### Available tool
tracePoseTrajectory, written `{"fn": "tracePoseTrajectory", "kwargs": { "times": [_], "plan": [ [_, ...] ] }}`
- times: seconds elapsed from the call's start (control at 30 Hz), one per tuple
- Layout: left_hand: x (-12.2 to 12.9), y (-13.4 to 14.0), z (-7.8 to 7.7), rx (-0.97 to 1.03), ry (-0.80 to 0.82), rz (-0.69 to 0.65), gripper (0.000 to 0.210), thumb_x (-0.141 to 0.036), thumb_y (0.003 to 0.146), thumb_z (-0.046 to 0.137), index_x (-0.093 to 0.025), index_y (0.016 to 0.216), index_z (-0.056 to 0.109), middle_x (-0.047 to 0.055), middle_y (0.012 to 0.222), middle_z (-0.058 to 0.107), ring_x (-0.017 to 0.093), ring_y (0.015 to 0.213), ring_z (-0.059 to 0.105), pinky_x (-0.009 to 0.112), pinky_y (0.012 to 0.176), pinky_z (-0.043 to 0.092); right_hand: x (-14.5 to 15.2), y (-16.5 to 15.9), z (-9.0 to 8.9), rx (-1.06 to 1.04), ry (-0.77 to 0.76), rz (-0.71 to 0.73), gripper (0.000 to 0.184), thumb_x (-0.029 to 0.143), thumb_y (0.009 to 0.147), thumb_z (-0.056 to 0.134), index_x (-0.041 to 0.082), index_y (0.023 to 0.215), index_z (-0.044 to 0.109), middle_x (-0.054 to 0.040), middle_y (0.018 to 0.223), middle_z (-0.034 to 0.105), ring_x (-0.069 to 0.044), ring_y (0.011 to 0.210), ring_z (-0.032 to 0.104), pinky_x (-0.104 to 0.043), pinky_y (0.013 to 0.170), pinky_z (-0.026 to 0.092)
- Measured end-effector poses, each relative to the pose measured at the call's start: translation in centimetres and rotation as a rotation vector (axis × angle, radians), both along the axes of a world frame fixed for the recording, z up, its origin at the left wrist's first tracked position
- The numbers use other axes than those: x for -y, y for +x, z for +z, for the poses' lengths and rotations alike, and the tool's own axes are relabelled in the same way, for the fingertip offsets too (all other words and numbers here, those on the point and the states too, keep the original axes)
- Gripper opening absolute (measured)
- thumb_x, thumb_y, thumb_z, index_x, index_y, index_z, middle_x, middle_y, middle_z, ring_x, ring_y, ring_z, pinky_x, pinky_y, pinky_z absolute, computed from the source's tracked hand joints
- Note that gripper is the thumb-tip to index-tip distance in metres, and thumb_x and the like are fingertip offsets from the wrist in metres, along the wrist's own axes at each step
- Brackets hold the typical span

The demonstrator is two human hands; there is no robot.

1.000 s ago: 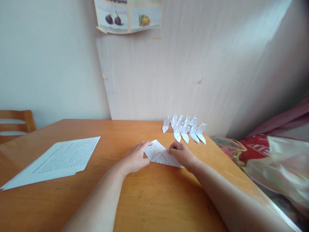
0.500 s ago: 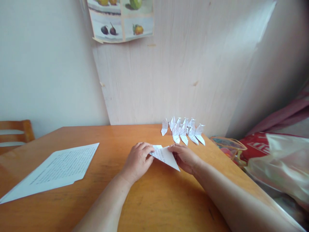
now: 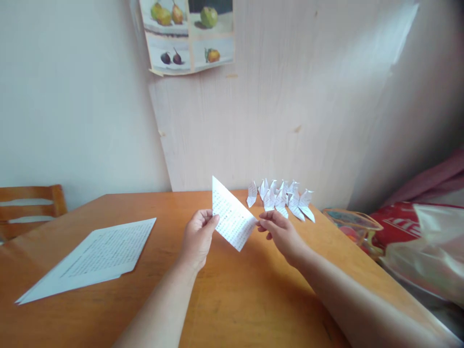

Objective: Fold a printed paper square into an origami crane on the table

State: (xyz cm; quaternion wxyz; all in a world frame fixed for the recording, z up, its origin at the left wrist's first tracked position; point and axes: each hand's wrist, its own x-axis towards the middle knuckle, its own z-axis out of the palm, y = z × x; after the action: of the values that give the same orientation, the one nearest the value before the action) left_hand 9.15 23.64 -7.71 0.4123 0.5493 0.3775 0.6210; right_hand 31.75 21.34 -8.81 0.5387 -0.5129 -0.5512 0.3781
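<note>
A folded sheet of printed paper point(image 3: 232, 215) is held up above the table, tilted, with its text side toward me and one corner pointing upward. My left hand point(image 3: 198, 237) pinches its left edge between thumb and fingers. At the paper's right corner, the fingertips of my right hand point(image 3: 279, 234) are closed on it. Beyond my right hand stand several folded paper figures point(image 3: 281, 200), white with printed text, grouped near the back edge of the table.
On the left of the wooden table point(image 3: 224, 309) lies a stack of printed sheets point(image 3: 105, 253). A wooden chair point(image 3: 31, 205) stands at far left. Beyond the right edge are a mesh basket point(image 3: 353, 224) and plastic bags point(image 3: 427, 246). Fruit pictures point(image 3: 190, 36) hang on the wall behind.
The paper has been raised and turned, so its printed face now shows. My left thumb has come round to the front of it. The view has shifted slightly.
</note>
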Motion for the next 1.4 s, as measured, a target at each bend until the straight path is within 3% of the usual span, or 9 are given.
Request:
{"fn": "tracePoseTrajectory", "kwargs": {
  "times": [0.13,0.27,0.33,0.43,0.67,0.83,0.93,1.1,1.4],
  "plan": [
    [-0.1,-0.1,0.0,0.154,-0.137,-0.016,0.033,-0.031,0.074,0.076,-0.018,0.098,0.058,0.000,0.086,0.064,0.013,0.077,0.057,0.024,0.069,0.040,0.2,0.0,-0.6,0.380,0.316,-0.105,0.040,0.018,0.083,0.047,0.021,0.122,0.054,-0.0110,0.117,0.063,-0.025,0.111,0.059,-0.042,0.089,0.048],
    [-0.2,-0.2,0.0,0.215,-0.229,-0.006,0.038,-0.030,0.070,0.078,-0.020,0.098,0.055,-0.001,0.084,0.063,0.012,0.074,0.055,0.023,0.066,0.037,1.5,-0.4,0.2,0.925,0.566,-0.043,0.078,0.005,0.076,0.046,0.026,0.150,0.034,-0.0097,0.154,0.038,-0.029,0.144,0.027,-0.054,0.113,0.028],
    [-0.3,-0.3,-0.3,0.204,-0.279,-0.011,0.040,-0.031,0.069,0.078,-0.021,0.098,0.053,-0.001,0.084,0.064,0.012,0.073,0.055,0.024,0.066,0.037,2.3,-0.9,0.6,1.091,0.600,-0.035,0.080,0.009,0.078,0.051,0.026,0.153,0.030,-0.0079,0.160,0.028,-0.033,0.149,0.014,-0.059,0.117,0.017],
    [-0.5,-0.4,-0.8,0.142,-0.334,-0.037,0.040,-0.033,0.068,0.077,-0.022,0.097,0.051,-0.001,0.084,0.063,0.013,0.072,0.056,0.025,0.066,0.037,3.0,-1.3,0.9,1.217,0.625,0.041,0.070,0.015,0.082,0.054,0.029,0.149,0.040,-0.0051,0.160,0.030,-0.035,0.149,0.012,-0.063,0.117,0.007],
    [-0.3,-0.5,-1.2,-0.204,-0.317,0.049,0.027,-0.034,0.070,0.069,-0.020,0.087,0.052,-0.003,0.075,0.059,0.015,0.071,0.054,0.026,0.068,0.037,3.3,-0.6,1.4,1.185,0.613,0.319,0.049,0.016,0.086,0.051,0.026,0.134,0.057,-0.0055,0.144,0.054,-0.029,0.138,0.040,-0.055,0.115,0.022],
    [-0.3,-0.7,-1.6,-0.595,-0.290,-0.063,0.019,-0.036,0.075,0.059,-0.020,0.084,0.055,-0.003,0.074,0.059,0.016,0.071,0.054,0.025,0.065,0.037,3.8,-0.6,2.4,1.133,0.521,0.421,0.036,0.012,0.086,0.050,0.022,0.117,0.065,-0.0059,0.106,0.072,-0.021,0.097,0.064,-0.035,0.088,0.044],
    [-0.2,-1.1,-1.9,-0.789,-0.299,-0.135,0.017,-0.035,0.074,0.059,-0.019,0.081,0.061,-0.001,0.074,0.063,0.018,0.072,0.056,0.025,0.062,0.037,4.2,-0.7,2.7,1.171,0.425,0.473,0.024,0.013,0.085,0.050,0.021,0.099,0.068,-0.0035,0.089,0.072,-0.019,0.082,0.064,-0.030,0.075,0.042],
    [-0.1,-1.8,-1.8,-0.886,-0.304,-0.225,0.014,-0.028,0.068,0.063,-0.020,0.079,0.067,0.000,0.074,0.066,0.019,0.074,0.059,0.025,0.061,0.036,4.4,-0.9,2.6,1.177,0.327,0.559,0.016,0.014,0.082,0.054,0.021,0.087,0.067,-0.0026,0.088,0.070,-0.018,0.084,0.062,-0.027,0.073,0.041],
    [-0.3,-2.4,-1.9,-0.970,-0.301,-0.295,0.022,-0.021,0.063,0.065,-0.022,0.085,0.069,-0.004,0.063,0.058,0.014,0.058,0.049,0.024,0.055,0.030,4.3,-0.8,2.9,1.080,0.226,0.585,0.023,0.017,0.080,0.059,0.022,0.100,0.069,-0.0045,0.097,0.068,-0.019,0.091,0.060,-0.029,0.079,0.043]
  ]
}}
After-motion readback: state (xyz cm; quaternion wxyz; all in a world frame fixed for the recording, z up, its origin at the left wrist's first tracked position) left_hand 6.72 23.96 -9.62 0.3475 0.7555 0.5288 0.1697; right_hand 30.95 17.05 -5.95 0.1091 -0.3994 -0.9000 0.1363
